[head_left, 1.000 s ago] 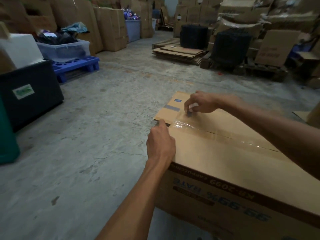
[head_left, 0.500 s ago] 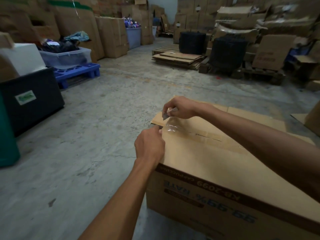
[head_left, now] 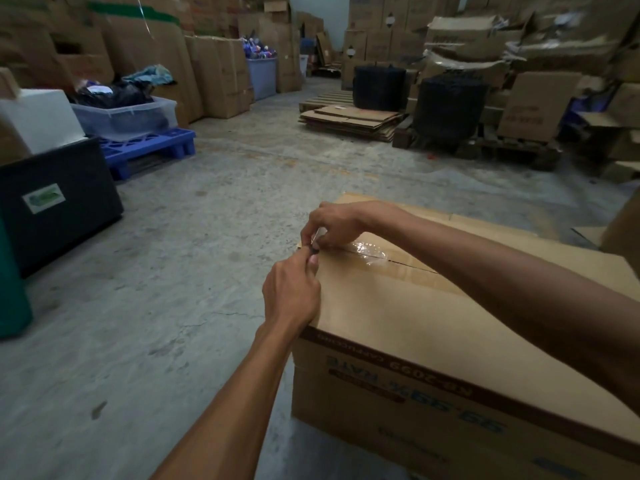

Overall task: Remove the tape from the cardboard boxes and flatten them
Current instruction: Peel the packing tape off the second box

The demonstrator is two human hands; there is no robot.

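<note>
- We pinch the lifted end of the clear tape (head_left: 369, 251) with our right hand (head_left: 334, 225), thumb and fingers closed on it at the far left corner of the cardboard box (head_left: 408, 327).
- Our left hand (head_left: 291, 295) meets that pinch from the near side, its fingertips closed on a small dark bit just under the right fingers; whether it is tape or something else, we cannot tell.
- From the grip the tape runs rightwards along the seam of the box's top flaps, wrinkled and shiny, part of it raised off the cardboard.
- The box stands on the concrete floor (head_left: 173, 271), flaps shut, so its contents are hidden.
- Far to the left of the grip a clear plastic tub (head_left: 128, 116) sits on a blue pallet (head_left: 152, 148), filled with dark bags and cloth.
- Nearer on that side a black crate (head_left: 59, 199) carries a white box (head_left: 38, 123).
- Beyond the grip lie flattened cardboard sheets (head_left: 349, 121) on a wooden pallet.
- Against the frame half a second back, our left hand has moved from the box edge up to the right hand's pinch, and the tape is peeled further along the seam.
</note>
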